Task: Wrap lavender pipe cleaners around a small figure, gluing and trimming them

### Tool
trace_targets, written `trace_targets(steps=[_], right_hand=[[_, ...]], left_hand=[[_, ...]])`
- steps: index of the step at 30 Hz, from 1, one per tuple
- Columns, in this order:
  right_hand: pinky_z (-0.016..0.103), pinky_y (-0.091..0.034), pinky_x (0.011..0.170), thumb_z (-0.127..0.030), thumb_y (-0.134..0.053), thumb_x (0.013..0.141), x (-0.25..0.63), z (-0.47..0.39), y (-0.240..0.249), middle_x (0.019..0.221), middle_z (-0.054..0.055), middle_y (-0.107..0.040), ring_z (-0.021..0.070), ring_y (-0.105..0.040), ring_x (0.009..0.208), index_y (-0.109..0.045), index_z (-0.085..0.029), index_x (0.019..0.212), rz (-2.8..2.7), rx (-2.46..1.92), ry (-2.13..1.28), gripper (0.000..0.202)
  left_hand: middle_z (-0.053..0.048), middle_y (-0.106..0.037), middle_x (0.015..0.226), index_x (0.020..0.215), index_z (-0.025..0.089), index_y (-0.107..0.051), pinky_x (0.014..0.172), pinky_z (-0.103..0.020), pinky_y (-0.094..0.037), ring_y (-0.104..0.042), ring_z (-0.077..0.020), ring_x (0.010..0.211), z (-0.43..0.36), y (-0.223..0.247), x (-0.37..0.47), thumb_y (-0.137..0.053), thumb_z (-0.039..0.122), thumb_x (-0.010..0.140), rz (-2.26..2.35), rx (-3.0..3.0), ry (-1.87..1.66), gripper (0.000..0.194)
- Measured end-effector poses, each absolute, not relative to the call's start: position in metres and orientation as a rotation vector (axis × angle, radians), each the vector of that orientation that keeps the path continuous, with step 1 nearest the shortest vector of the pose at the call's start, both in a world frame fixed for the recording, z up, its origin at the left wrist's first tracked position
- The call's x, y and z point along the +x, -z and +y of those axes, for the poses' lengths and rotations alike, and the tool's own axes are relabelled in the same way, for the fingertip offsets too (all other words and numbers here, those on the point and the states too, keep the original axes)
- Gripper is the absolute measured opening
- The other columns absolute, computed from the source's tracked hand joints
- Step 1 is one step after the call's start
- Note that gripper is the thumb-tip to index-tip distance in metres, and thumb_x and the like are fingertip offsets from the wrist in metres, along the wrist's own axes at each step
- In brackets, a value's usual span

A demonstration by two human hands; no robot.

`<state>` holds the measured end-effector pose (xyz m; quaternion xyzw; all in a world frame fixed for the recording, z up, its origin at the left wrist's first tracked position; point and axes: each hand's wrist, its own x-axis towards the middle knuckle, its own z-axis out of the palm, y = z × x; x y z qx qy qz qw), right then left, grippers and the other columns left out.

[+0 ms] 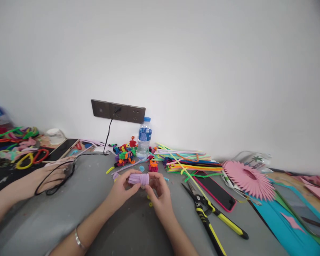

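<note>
While both hands are clamped on the lilac bundle (139,180), which is held up over the grey table (96,227) near its middle, the chief risk appears to be loosening. The left hand (123,190) grips the folded strands with thumb and fingers; the right hand (158,192) pinches the wrapped band at the other end. Should either grip slacken, the band could slide or unwind and the strands spread. Too hard a squeeze could equally flatten the soft fuzz. Whether the wrap is fastened cannot be told, as the fingers cover part of it.

Secondary findings: the cutters (199,200) lie near the right forearm with handles spread; a careless sweep to that side could bring skin against the blades or knock them into the phone (216,190) just beside. Small yellow beads (150,204) sit close by the right hand and could be brushed away. A co-worker's hand (52,176) rests at the left with a black cable (107,137) looped across it; a tug there could disturb the water bottle (144,138).
</note>
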<state>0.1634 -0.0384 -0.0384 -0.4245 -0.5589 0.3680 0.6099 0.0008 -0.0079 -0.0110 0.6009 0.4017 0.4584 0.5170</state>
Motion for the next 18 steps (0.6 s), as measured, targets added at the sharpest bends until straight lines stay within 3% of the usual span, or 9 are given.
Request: trace_targets(steps=[4,18], right_hand=[[0.029,-0.052,0.065,-0.041,-0.066,0.087,0.1631,-0.0371,0.0411,0.093,0.006,-0.067,0.0177,-0.062,0.072,-0.061,-0.021,0.116,-1.29,-0.986,-0.878,0.036],[0.03,-0.051,0.07,-0.044,-0.062,0.091,0.1656,-0.0368,0.0397,0.096,0.007,-0.067,0.0187,-0.061,0.077,-0.064,-0.021,0.117,-1.264,-1.006,-0.865,0.035]], left_hand=[[-0.009,-0.073,0.097,0.102,0.016,-0.069,0.078,-0.032,-0.057,-0.069,-0.0242,0.089,-0.0063,0.0141,0.0014,-0.074,0.033,0.072,0.959,1.458,-1.103,0.035],[-0.01,-0.073,0.105,0.106,0.017,-0.064,0.087,-0.036,-0.058,-0.069,-0.0264,0.098,-0.0079,0.0165,0.0053,-0.076,0.046,0.073,0.889,1.41,-1.043,0.045]])
